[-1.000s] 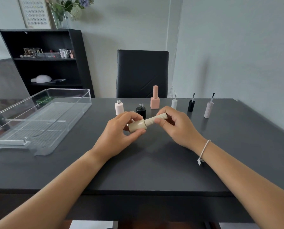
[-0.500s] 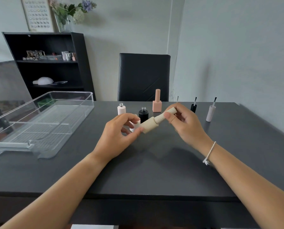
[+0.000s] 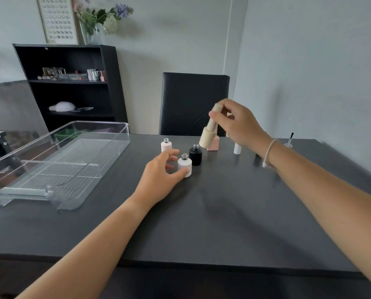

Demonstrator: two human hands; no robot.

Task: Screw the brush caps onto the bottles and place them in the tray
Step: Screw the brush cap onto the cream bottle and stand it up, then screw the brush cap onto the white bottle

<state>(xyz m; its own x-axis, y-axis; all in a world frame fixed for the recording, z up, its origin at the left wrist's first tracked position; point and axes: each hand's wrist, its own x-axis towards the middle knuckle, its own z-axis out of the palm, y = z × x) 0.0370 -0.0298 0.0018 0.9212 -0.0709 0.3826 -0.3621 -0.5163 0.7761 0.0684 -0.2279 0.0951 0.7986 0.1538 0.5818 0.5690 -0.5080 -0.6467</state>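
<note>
My right hand (image 3: 239,124) holds a capped beige bottle (image 3: 209,131) by its cap, lifted above the table and tilted. My left hand (image 3: 161,176) curls around an uncapped white bottle (image 3: 185,164) standing on the dark table, thumb and fingers touching it. Beside it stand an uncapped black bottle (image 3: 195,155) and an uncapped pale pink bottle (image 3: 166,145). A capped pink square bottle (image 3: 213,145) is partly hidden behind the beige one. A white brush cap (image 3: 237,148) and another brush cap (image 3: 289,141) stand further right. The clear tray (image 3: 57,169) sits at the left.
A black chair (image 3: 193,104) stands behind the table's far edge. A black shelf unit (image 3: 70,87) with small items is at the back left. The wall runs close along the table's right side.
My right hand has lifted the capped beige bottle up and away to the right. My left hand let go of it and dropped onto the white bottle on the table.
</note>
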